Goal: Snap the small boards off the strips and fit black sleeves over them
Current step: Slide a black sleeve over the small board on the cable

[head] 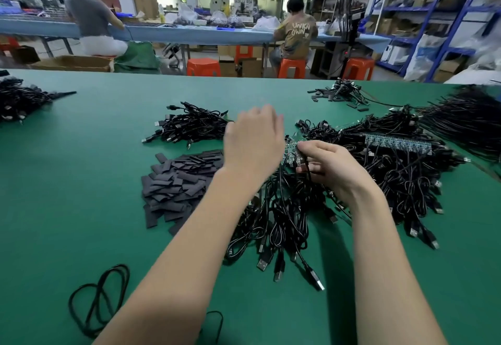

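My right hand (329,165) pinches a small board on a short strip (291,149) with black cables soldered to it, over the middle of the green table (81,236). My left hand (253,141) is blurred, back up, just left of the strip; what its fingers hold is hidden. A pile of flat black sleeves (179,184) lies to the left of my left forearm. A longer blue strip of boards (398,142) rests on the cable heap to the right.
Heaps of black USB cables (284,225) spread under and around my hands. Another cable bundle (189,125) lies behind the sleeves. More sleeves and boards (341,94) sit far right. A loose black loop (100,298) lies near left. Two people sit at a bench behind.
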The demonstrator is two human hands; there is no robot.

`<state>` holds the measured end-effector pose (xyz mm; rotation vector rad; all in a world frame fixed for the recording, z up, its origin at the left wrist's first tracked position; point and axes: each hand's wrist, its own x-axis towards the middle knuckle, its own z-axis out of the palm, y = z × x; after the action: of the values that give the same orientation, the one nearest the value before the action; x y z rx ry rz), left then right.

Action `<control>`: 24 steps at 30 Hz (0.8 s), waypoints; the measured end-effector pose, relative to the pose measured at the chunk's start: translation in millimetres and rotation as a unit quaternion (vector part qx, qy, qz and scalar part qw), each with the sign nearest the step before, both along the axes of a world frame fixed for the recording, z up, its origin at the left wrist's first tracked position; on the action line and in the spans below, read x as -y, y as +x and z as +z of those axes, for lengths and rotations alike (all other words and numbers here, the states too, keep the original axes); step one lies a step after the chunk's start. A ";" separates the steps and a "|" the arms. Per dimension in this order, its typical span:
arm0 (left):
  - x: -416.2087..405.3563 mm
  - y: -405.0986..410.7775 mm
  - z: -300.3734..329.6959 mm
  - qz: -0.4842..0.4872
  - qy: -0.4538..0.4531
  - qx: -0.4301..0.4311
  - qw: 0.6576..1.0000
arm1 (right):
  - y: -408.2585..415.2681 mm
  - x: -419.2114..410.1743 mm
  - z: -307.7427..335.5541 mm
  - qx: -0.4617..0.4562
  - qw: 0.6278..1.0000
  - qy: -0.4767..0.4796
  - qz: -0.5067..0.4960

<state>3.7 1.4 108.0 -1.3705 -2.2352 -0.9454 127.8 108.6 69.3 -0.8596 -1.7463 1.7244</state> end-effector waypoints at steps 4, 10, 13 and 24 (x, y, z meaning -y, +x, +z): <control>-26.2 6.3 -21.0 -0.012 -0.060 0.051 0.997 | -4.8 2.5 -2.0 -0.051 0.994 -0.082 0.045; -30.5 3.4 -42.9 0.013 -0.024 0.103 0.994 | -10.3 3.9 -5.3 -0.033 0.996 -0.070 0.050; -30.6 2.3 -45.5 0.012 -0.026 0.142 0.989 | -13.4 5.9 -5.7 -0.042 0.995 -0.073 0.052; -31.4 -2.3 -51.7 -0.023 -0.075 0.303 0.950 | -3.1 8.5 -0.9 0.004 0.994 -0.107 0.033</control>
<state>1.5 32.9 56.2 -1.3236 -2.7757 -1.3870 124.6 100.1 68.4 -0.9090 -1.6311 1.9814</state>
